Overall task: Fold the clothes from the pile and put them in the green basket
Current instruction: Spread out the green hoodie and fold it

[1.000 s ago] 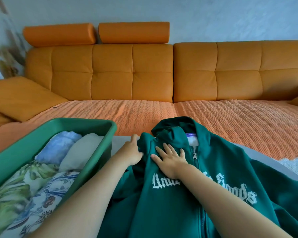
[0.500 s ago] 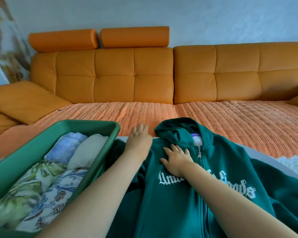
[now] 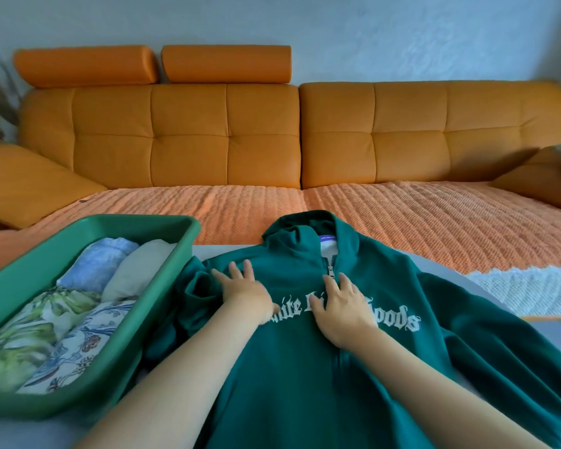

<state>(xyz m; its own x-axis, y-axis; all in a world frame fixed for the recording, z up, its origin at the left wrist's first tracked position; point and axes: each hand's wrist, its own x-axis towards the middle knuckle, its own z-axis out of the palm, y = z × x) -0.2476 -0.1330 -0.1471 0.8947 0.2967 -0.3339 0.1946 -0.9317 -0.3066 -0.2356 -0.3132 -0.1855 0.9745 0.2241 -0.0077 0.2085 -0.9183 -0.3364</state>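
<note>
A dark green zip hoodie point(image 3: 305, 377) with pale lettering lies front-up on the grey table, hood toward the sofa. My left hand point(image 3: 245, 291) presses flat on its left chest, fingers spread, close to the bunched left sleeve. My right hand point(image 3: 344, 306) lies flat on the lettering just below the zip pull. The green basket point(image 3: 162, 303) stands at the left, touching the sleeve, and holds several folded clothes: a blue one, a cream one and floral prints.
An orange sofa point(image 3: 227, 137) with a textured orange cover runs behind the table. An orange cushion point(image 3: 26, 186) leans at its left end. A pale rug point(image 3: 528, 286) shows to the right of the table.
The hoodie's left shoulder has been spread flat toward the basket. My left hand slid down onto the chest, and my right hand moved right to the zip.
</note>
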